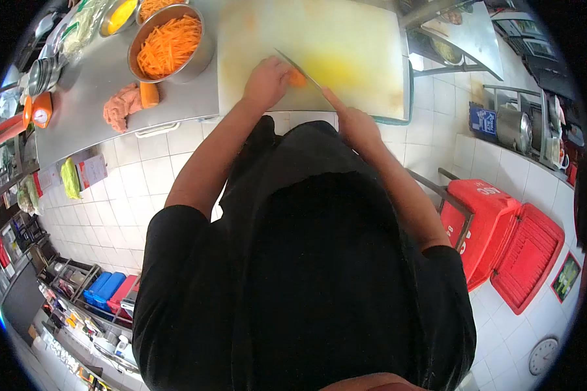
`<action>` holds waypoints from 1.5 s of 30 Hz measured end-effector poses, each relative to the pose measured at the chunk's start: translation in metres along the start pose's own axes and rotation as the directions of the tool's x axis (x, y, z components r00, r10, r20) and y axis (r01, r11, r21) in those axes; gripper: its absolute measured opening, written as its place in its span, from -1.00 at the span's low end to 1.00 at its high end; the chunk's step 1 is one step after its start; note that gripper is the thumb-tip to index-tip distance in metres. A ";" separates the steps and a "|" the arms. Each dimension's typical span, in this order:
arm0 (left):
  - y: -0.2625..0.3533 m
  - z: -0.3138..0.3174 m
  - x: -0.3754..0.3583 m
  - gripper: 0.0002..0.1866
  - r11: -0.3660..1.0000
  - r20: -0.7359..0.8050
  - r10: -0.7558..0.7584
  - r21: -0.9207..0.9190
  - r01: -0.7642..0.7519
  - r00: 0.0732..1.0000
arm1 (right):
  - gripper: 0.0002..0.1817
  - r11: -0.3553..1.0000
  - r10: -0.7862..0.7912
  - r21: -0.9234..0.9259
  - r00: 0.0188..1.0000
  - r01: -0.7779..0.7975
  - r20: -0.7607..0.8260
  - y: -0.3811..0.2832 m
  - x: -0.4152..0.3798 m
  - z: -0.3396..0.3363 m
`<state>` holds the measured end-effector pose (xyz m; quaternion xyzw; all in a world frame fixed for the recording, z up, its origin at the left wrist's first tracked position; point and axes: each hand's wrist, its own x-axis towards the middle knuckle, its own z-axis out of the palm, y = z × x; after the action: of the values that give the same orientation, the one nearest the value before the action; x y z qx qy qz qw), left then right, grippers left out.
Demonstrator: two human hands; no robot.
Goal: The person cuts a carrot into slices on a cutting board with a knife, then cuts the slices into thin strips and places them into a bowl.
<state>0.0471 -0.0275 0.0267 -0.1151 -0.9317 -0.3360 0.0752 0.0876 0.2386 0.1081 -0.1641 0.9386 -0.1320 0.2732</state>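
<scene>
My right hand [361,133] is wrapped round the handle of a knife [298,70], whose blade slants up and left over the white cutting board [365,39]. Bent fingers of my left hand [267,81] press on an orange piece of carrot [297,79], right beside the blade. Yellow stains mark the board to the right of the knife. Left of the board stands a metal pot [205,55] heaped with carrot sticks [169,47]. A thick carrot chunk [149,95] lies below that pot, against a crumpled pink cloth [122,107].
Bowls with a yellow liquid [121,16] and shredded carrot [155,6] stand at the upper left, near a plastic bag [85,26]. An orange kitchen scale [42,111] sits at the counter's left end. On the right are an open red cooler [479,234] and a large pot [515,130].
</scene>
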 end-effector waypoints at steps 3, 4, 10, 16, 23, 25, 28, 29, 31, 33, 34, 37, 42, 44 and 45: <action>-0.003 0.002 -0.002 -0.87 0.999 -0.043 0.042 0.021 -0.041 0.998 | -0.04 0.999 0.029 -0.034 0.997 -0.027 0.065 -0.018 -0.015 -0.034; -0.002 0.005 -0.005 -0.89 0.998 -0.064 0.059 0.025 -0.057 0.996 | -0.05 0.999 0.020 -0.048 0.997 -0.016 0.070 -0.023 -0.022 -0.042; -0.001 0.004 -0.003 -0.89 0.998 -0.071 0.058 0.003 -0.058 0.996 | -0.09 0.991 -0.041 -0.123 0.999 0.045 0.032 -0.024 -0.033 -0.053; 0.004 0.000 0.000 -0.85 0.998 -0.058 0.067 0.009 -0.067 0.996 | -0.13 1.000 -0.023 -0.016 0.999 0.022 -0.023 -0.007 -0.011 -0.008; -0.004 0.009 -0.006 -0.85 0.998 -0.088 0.063 0.027 -0.061 0.994 | -0.14 1.000 -0.016 -0.014 1.000 0.016 0.013 -0.019 -0.013 -0.033; -0.004 0.008 -0.005 -0.85 0.997 -0.065 0.051 0.053 -0.048 0.997 | -0.14 1.000 -0.014 -0.020 0.999 0.015 0.031 -0.028 -0.026 -0.049; -0.005 0.008 -0.004 -0.84 0.997 -0.095 0.074 0.010 -0.073 0.993 | -0.15 0.999 -0.027 -0.038 0.999 0.029 0.045 -0.033 -0.034 -0.063; -0.006 0.008 -0.005 -0.82 0.998 -0.073 0.063 -0.001 -0.063 0.995 | -0.15 0.998 -0.048 -0.040 0.998 0.050 0.030 -0.029 -0.034 -0.061; -0.004 0.004 -0.004 -0.77 0.999 -0.030 0.041 -0.020 -0.042 0.999 | -0.15 0.998 -0.055 -0.034 0.998 0.056 0.022 -0.026 -0.030 -0.054; 0.002 0.001 -0.003 -0.79 0.999 -0.042 0.017 -0.033 -0.018 0.999 | -0.13 1.000 -0.024 -0.015 0.999 0.025 0.036 -0.025 -0.025 -0.045; 0.003 0.001 -0.005 -0.80 0.999 -0.047 0.006 -0.041 -0.008 0.999 | -0.13 1.000 -0.019 -0.001 1.000 0.019 0.023 -0.021 -0.017 -0.030; 0.005 0.000 -0.005 -0.81 1.000 -0.060 0.010 -0.027 -0.011 0.998 | -0.12 1.000 -0.012 0.018 1.000 0.012 -0.009 -0.011 0.004 -0.007; 0.002 0.002 -0.004 -0.81 1.000 -0.067 0.008 -0.012 -0.009 0.998 | -0.08 0.999 -0.045 0.006 0.999 0.045 0.022 -0.012 -0.004 -0.020; 0.000 0.004 -0.006 -0.84 1.000 -0.081 0.013 -0.006 -0.013 0.997 | -0.08 0.999 -0.027 -0.016 0.997 0.028 0.066 -0.017 -0.012 -0.034; 0.001 0.005 -0.007 -0.86 1.000 -0.087 0.020 -0.006 -0.021 0.996 | -0.07 1.000 -0.015 -0.026 0.996 0.017 0.088 -0.020 -0.017 -0.039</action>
<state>0.0542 -0.0250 0.0221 -0.1104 -0.9251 -0.3433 0.1187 0.0836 0.2328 0.1546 -0.1809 0.9261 -0.1143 0.3108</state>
